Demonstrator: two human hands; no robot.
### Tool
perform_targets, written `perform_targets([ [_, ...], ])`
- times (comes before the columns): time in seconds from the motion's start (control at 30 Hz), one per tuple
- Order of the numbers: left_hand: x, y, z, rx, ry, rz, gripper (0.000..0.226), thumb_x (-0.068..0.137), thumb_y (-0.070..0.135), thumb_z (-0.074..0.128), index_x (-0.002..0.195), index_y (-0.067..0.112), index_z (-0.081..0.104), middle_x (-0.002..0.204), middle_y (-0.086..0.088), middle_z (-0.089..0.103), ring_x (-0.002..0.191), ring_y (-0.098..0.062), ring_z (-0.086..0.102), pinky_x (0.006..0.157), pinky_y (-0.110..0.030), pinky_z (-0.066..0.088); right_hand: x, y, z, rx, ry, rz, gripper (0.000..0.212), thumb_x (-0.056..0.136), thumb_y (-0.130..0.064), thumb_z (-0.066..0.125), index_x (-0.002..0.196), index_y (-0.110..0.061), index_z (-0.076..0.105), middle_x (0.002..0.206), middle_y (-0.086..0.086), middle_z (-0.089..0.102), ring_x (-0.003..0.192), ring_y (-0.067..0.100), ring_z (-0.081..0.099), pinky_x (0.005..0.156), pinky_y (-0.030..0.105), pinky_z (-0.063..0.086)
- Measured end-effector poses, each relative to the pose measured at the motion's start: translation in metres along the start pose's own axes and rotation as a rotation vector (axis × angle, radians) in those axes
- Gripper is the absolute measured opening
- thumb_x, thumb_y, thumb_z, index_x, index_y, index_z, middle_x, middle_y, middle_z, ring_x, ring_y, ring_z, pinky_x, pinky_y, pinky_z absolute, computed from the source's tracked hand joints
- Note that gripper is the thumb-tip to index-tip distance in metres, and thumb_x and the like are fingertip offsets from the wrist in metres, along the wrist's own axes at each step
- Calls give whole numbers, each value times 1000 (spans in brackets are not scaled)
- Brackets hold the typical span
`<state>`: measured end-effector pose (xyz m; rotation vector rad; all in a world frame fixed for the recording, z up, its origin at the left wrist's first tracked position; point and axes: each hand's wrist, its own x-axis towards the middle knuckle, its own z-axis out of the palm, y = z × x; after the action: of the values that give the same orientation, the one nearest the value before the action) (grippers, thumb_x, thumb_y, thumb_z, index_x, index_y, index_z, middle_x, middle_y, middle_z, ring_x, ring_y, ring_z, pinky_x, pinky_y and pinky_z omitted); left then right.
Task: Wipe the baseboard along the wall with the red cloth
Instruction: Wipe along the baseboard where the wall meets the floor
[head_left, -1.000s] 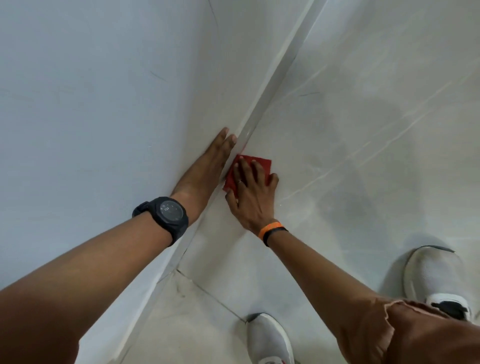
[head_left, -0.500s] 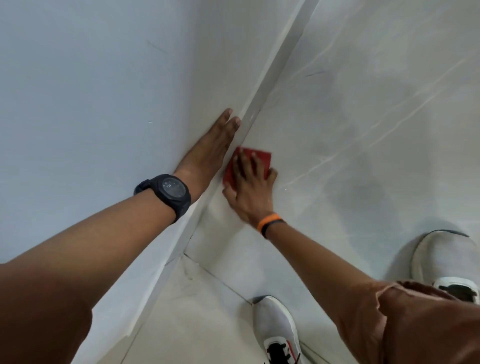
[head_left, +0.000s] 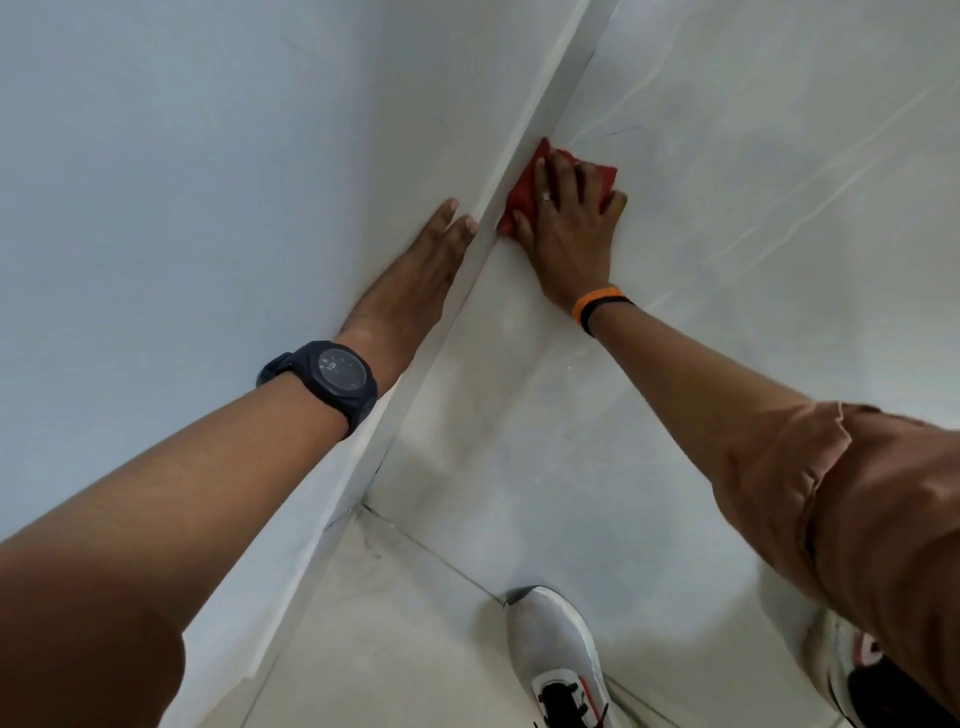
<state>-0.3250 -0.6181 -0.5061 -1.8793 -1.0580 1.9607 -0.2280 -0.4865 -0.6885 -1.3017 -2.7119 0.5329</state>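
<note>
A pale baseboard (head_left: 540, 130) runs diagonally from bottom left to top right where the wall meets the tiled floor. My right hand (head_left: 569, 234) lies flat on the red cloth (head_left: 524, 195), pressing it against the foot of the baseboard. Most of the cloth is hidden under my fingers; its edges show at the left and the far side. My left hand (head_left: 415, 278), with a black watch on the wrist, rests flat on the wall just above the baseboard, fingers extended, holding nothing.
The white wall (head_left: 182, 182) fills the left side. Pale marbled floor tiles (head_left: 727, 260) spread to the right, with a grout line near the bottom. My two grey shoes (head_left: 556, 654) stand on the floor at the bottom.
My right hand has slid the red cloth farther along the baseboard, away from me. My left hand has stayed flat on the wall and is now behind the cloth.
</note>
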Motion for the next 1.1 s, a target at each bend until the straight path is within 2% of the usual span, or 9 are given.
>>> perform_targets([
  [0.07, 0, -1, -1, -7, 5, 3, 109, 96, 74, 42, 165, -3, 7, 170, -33, -7, 158, -49, -9, 125, -70, -6, -4, -9, 4, 39, 55, 36, 59, 100, -45, 43, 148, -10, 46, 151, 13, 48, 130, 37, 42, 94, 58, 38],
  [0.17, 0, -3, -5, -17, 6, 31, 106, 99, 71, 39, 164, -5, 7, 169, -34, -6, 158, -50, -8, 125, -70, -4, -48, -39, 14, 109, 121, 43, 58, 96, -44, 47, 143, -10, 54, 144, 15, 55, 120, 33, 38, 86, 52, 40],
  [0.33, 0, -4, -4, -13, 25, 22, 117, 92, 80, 41, 164, -6, 11, 169, -36, -4, 158, -52, -6, 124, -71, -5, -148, -84, 28, 189, -59, -167, 56, 86, -39, 74, 129, -4, 64, 140, 16, 55, 119, 38, 38, 90, 58, 42],
  [0.5, -1, 0, 0, -23, 9, 23, 118, 91, 81, 41, 164, -6, 9, 168, -36, -6, 157, -52, -8, 124, -71, -6, -121, -66, 23, 136, -28, -262, 61, 80, -61, 72, 119, -14, 71, 129, 8, 59, 112, 33, 38, 82, 46, 28],
  [0.63, -3, 2, -1, -49, 1, 28, 116, 93, 80, 39, 164, -5, 5, 168, -35, -8, 157, -51, -10, 125, -70, -5, -78, -39, 18, 114, 112, -170, 70, 81, -71, 54, 124, -18, 69, 125, 8, 63, 107, 31, 41, 77, 42, 25],
  [0.77, -1, 2, 2, -25, 9, 16, 122, 89, 83, 41, 164, -5, 5, 169, -35, -8, 158, -51, -9, 125, -70, -5, -30, -11, 5, 78, 179, -54, 70, 80, -71, 59, 129, -20, 66, 129, 5, 63, 107, 38, 54, 81, 44, 27],
  [0.93, 1, 2, 4, -40, 21, -8, 125, 87, 84, 43, 164, -7, 5, 169, -34, -8, 158, -50, -8, 125, -70, -5, 13, 16, -3, 241, 209, -37, 55, 87, -60, 62, 122, -18, 71, 126, -1, 67, 108, 34, 54, 83, 40, 29],
  [1.03, 1, 1, 3, -45, 18, -11, 123, 88, 83, 44, 164, -7, 6, 169, -34, -8, 158, -50, -8, 125, -70, -4, 16, 13, -2, 419, 262, 52, 39, 89, -48, 66, 111, -18, 77, 117, -5, 72, 102, 29, 54, 79, 31, 22],
  [1.1, 1, 0, 2, -40, 17, -12, 124, 88, 84, 44, 164, -7, 5, 169, -34, -8, 158, -50, -7, 125, -69, -4, 12, 4, -3, 500, 264, 119, 33, 90, -43, 67, 107, -17, 78, 113, -4, 73, 101, 29, 55, 80, 31, 25],
])
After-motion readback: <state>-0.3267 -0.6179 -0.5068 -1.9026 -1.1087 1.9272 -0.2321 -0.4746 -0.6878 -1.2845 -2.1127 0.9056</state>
